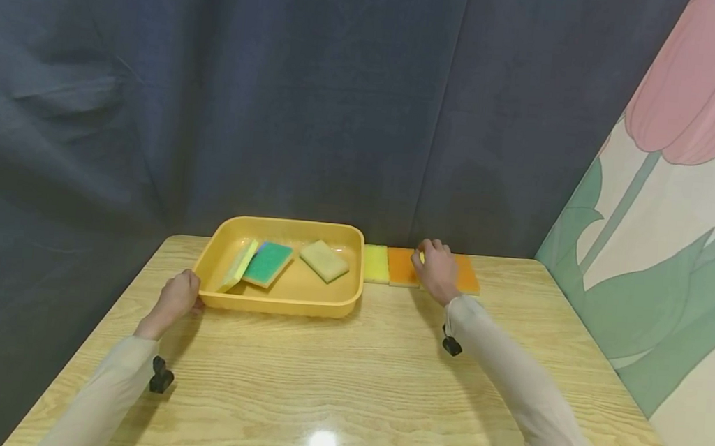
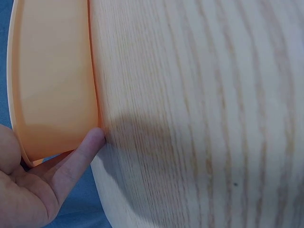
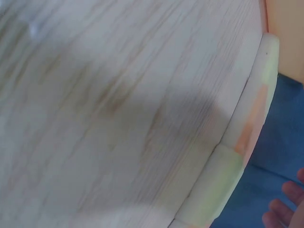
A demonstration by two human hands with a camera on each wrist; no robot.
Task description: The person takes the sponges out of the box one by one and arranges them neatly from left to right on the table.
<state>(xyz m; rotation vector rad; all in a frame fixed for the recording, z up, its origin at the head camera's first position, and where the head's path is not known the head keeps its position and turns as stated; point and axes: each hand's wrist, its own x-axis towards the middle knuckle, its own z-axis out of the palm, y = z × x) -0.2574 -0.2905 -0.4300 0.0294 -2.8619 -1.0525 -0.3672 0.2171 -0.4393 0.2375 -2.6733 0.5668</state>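
At the left end of a yellow plastic tray point(image 1: 288, 307), my left hand point(image 1: 176, 298) grips the front corner, its thumb by the rim and fingers along the outer wall point(image 2: 54, 85). Inside lie a yellow sponge point(image 1: 239, 264) leaning on the left side, a green-faced sponge point(image 1: 270, 264) and a pale yellow sponge point(image 1: 324, 261) with a green underside. My right hand point(image 1: 437, 268) hovers with bent, parted fingers over a row of flat sponges. A yellow sponge point(image 1: 376, 264) and two orange sponges point(image 1: 402, 266) show there; another yellow one point(image 3: 216, 192) is mostly covered by the hand.
The wood-grain table point(image 1: 320, 374) runs forward from the row and tray. A dark blue curtain point(image 1: 341, 110) hangs right behind them. On the right stands a wall with painted tulips point(image 1: 662, 275).
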